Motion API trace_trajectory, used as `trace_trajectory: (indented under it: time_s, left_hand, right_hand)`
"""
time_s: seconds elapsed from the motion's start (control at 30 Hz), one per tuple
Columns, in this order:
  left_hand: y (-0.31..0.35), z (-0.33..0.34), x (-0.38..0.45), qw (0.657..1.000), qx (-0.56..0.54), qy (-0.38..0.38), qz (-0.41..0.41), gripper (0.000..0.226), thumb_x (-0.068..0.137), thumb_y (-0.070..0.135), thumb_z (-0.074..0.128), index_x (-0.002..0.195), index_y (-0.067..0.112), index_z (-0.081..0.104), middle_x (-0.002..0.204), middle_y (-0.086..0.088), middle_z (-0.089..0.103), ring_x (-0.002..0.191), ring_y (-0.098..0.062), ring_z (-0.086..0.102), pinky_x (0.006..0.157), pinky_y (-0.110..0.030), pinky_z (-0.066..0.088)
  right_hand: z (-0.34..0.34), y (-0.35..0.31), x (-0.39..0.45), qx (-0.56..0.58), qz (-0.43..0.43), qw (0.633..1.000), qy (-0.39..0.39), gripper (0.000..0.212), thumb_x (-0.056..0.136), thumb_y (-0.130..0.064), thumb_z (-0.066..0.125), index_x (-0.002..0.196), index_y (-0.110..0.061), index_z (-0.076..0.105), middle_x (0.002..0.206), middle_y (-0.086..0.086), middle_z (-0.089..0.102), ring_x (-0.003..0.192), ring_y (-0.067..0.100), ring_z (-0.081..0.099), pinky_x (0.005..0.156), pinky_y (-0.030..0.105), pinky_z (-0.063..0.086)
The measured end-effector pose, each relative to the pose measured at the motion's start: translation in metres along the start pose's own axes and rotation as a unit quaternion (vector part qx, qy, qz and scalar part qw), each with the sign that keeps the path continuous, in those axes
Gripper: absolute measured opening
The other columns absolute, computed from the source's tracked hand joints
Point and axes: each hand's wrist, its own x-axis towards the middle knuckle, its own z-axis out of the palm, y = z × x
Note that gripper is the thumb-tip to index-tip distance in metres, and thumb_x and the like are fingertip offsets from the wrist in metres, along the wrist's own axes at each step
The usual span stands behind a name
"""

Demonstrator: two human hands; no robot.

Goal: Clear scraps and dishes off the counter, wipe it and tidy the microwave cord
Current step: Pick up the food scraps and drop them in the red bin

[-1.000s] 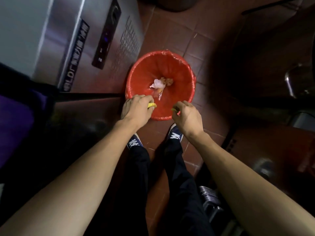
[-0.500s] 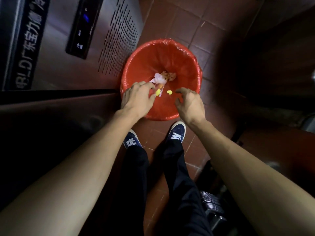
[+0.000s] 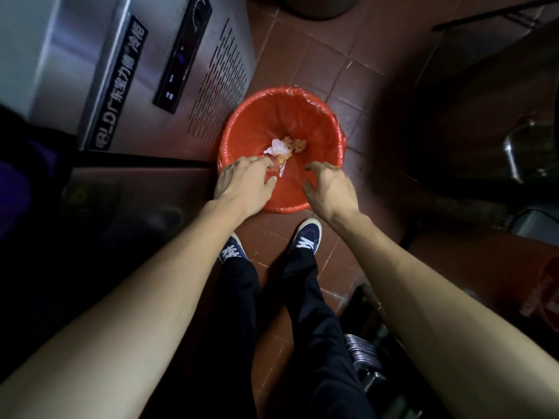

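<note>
Stainless steel refrigerated cabinet [image 3: 145,71]: upper left of the frame, brushed metal, a dark label strip with white characters, a black control panel [image 3: 181,52] with small blue lights, and rows of vent slots to the panel's right. Its lower right corner stands just beside the bin.

Red bin [image 3: 281,146]: centre of the frame, on the brown tiled floor [image 3: 348,55]. Round, lined with a red plastic bag [image 3: 340,140] whose edge is folded over the rim. Glossy, creased inner wall.

Scraps [image 3: 286,148]: at the bottom of the bin, slightly above centre. One crumpled white piece, a pale orange-brown clump to its right, a small yellow bit and a strip of clear wrapping below them.

Left hand [image 3: 245,184]: over the bin's near left rim, back of the hand up, forearm bare and stretched from the lower left. Fingers loosely curled and pointing down into the bin, thumb out to the right; nothing visibly held.

Right hand [image 3: 329,189]: over the near right rim, well apart from the left hand, back up, forearm bare from the lower right. Fingers spread and bent like a claw, tips hanging above the bin's inside, holding nothing.

Shoes [image 3: 305,237]: dark blue with white laces, just below the bin, under dark trousers.

Metal fixture [image 3: 363,352]: lower right of centre, ribbed and shiny, detail too dark to tell.
</note>
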Motion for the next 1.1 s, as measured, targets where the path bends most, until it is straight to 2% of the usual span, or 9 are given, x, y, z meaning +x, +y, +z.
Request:
trace_trajectory:
  time_s: [0.2, 0.43, 0.57, 0.67, 0.73, 0.9, 1.1]
  left_hand:
    - [0.024, -0.043, -0.044, 1.000, 0.014, 0.008, 0.003, 0.033, 0.096, 0.040, 0.056, 0.126, 0.026, 0.060, 0.125, -0.003, 0.065, 0.117, -0.030, 0.058, 0.101, -0.043, 0.043]
    - [0.065, -0.109, -0.101, 0.998, 0.050, 0.030, 0.022, 0.038, 0.096, 0.042, 0.056, 0.130, 0.025, 0.059, 0.125, -0.005, 0.065, 0.119, -0.030, 0.057, 0.100, -0.045, 0.042]
    - [0.088, -0.152, -0.132, 0.996, 0.058, 0.056, 0.024, 0.040, 0.097, 0.040, 0.054, 0.133, 0.022, 0.057, 0.133, -0.005, 0.062, 0.123, -0.028, 0.055, 0.103, -0.045, 0.041]
    - [0.102, -0.184, -0.154, 0.994, 0.070, 0.077, 0.031, 0.046, 0.098, 0.040, 0.052, 0.140, 0.022, 0.052, 0.140, -0.003, 0.057, 0.131, -0.026, 0.049, 0.107, -0.046, 0.038]
    - [0.106, -0.204, -0.168, 0.992, 0.076, 0.098, 0.031, 0.047, 0.099, 0.041, 0.051, 0.141, 0.022, 0.050, 0.141, -0.003, 0.056, 0.133, -0.026, 0.047, 0.109, -0.046, 0.036]
    - [0.096, -0.248, -0.200, 0.986, 0.072, 0.149, 0.005, 0.046, 0.098, 0.041, 0.051, 0.139, 0.021, 0.052, 0.140, -0.003, 0.057, 0.132, -0.027, 0.048, 0.109, -0.044, 0.038]
    - [0.059, -0.275, -0.250, 0.974, 0.043, 0.215, -0.058, 0.041, 0.097, 0.039, 0.053, 0.133, 0.020, 0.057, 0.133, -0.005, 0.061, 0.125, -0.029, 0.052, 0.101, -0.044, 0.041]
  right_hand:
    - [-0.054, -0.022, -0.037, -0.041, -0.033, 0.999, 0.003, 0.037, 0.088, -0.023, 0.053, 0.122, -0.018, 0.065, 0.125, 0.006, 0.067, 0.109, 0.034, 0.063, 0.090, 0.043, 0.052]
    - [-0.133, -0.058, -0.086, -0.097, -0.080, 0.992, -0.009, 0.044, 0.091, -0.023, 0.053, 0.135, -0.022, 0.058, 0.137, 0.002, 0.060, 0.118, 0.033, 0.058, 0.096, 0.045, 0.045]
    - [-0.179, -0.082, -0.107, -0.102, -0.102, 0.989, 0.013, 0.034, 0.096, -0.030, 0.052, 0.128, -0.024, 0.060, 0.134, -0.001, 0.060, 0.119, 0.031, 0.057, 0.095, 0.045, 0.043]
    - [-0.211, -0.100, -0.119, -0.118, -0.134, 0.984, 0.019, 0.041, 0.099, -0.034, 0.050, 0.138, -0.022, 0.053, 0.145, 0.001, 0.053, 0.128, 0.030, 0.052, 0.100, 0.046, 0.041]
    - [-0.231, -0.115, -0.124, -0.130, -0.162, 0.978, 0.029, 0.042, 0.099, -0.035, 0.050, 0.138, -0.022, 0.052, 0.142, 0.001, 0.054, 0.126, 0.031, 0.052, 0.098, 0.046, 0.041]
    - [-0.265, -0.161, -0.133, -0.140, -0.225, 0.963, 0.048, 0.042, 0.093, -0.028, 0.050, 0.135, -0.021, 0.054, 0.139, -0.001, 0.056, 0.124, 0.031, 0.053, 0.095, 0.045, 0.043]
    - [-0.269, -0.226, -0.149, -0.161, -0.299, 0.939, 0.047, 0.036, 0.093, -0.027, 0.051, 0.127, -0.018, 0.057, 0.133, 0.001, 0.059, 0.121, 0.031, 0.055, 0.093, 0.044, 0.043]
